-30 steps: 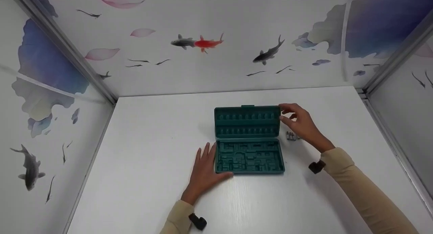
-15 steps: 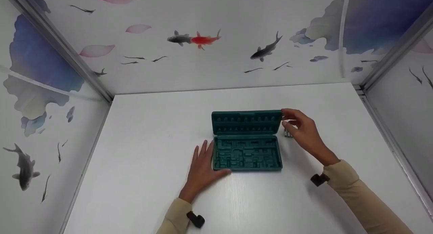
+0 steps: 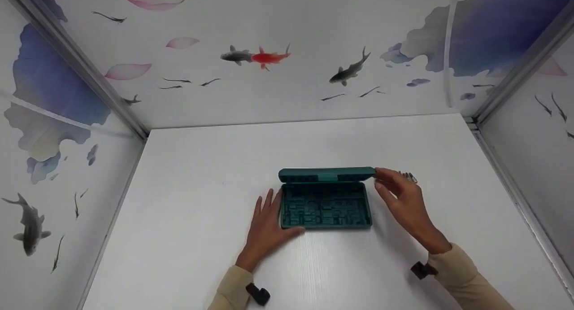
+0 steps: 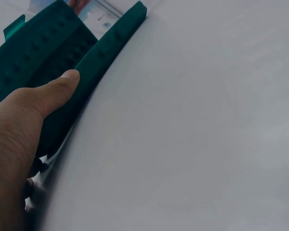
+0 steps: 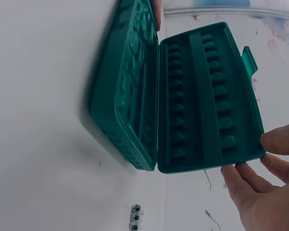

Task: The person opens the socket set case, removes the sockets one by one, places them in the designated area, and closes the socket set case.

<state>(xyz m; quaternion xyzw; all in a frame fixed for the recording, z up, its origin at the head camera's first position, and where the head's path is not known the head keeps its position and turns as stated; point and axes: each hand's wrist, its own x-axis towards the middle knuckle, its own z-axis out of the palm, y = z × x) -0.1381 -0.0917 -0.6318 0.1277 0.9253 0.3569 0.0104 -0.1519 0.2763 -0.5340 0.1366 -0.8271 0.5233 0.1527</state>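
Note:
A green plastic tool case point(image 3: 325, 207) stands on the table with moulded recesses in its base. Its lid point(image 3: 327, 174) is raised partway over the hinge, showing two rows of notches in the right wrist view. My right hand point(image 3: 406, 202) pinches the lid's right corner between thumb and fingers point(image 5: 243, 185). Along the base's left side lie the straight fingers of my left hand point(image 3: 267, 231). Its thumb point(image 4: 62, 89) presses on the front edge.
Small silvery metal pieces point(image 3: 409, 177), which look like sockets, stand behind the right hand; several ends point(image 5: 136, 217) show in the right wrist view. White printed panels point(image 3: 188, 103) enclose the white table point(image 3: 202, 166) at the back and sides.
My right hand has swung the lid from wide open forward and down toward the base. The left hand keeps its place beside the case. The metal pieces now show behind the right hand.

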